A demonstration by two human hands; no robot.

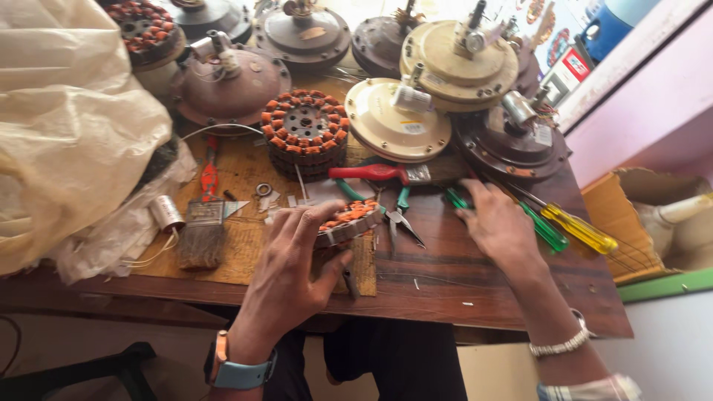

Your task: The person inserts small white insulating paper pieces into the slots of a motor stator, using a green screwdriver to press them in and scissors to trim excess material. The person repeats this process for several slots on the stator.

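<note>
My left hand (291, 261) grips a small round stator (347, 221) with orange copper windings, tilted up off the wooden table (475, 286). My right hand (499, 225) rests on the table to the right, its fingers on a green-handled screwdriver (546, 230). A yellow-handled screwdriver (579, 229) lies just beyond it. Green-handled pliers (399, 210) and a red-handled tool (371, 172) lie between the two hands and the stack behind.
A taller stack of wound stators (306, 128) stands behind the hands. Several fan motor housings, brown (226, 85) and cream (396, 122), crowd the back. A paint brush (202, 230), a capacitor (166, 212) and a big plastic bag (67, 126) sit left. A cardboard box (620, 215) sits right.
</note>
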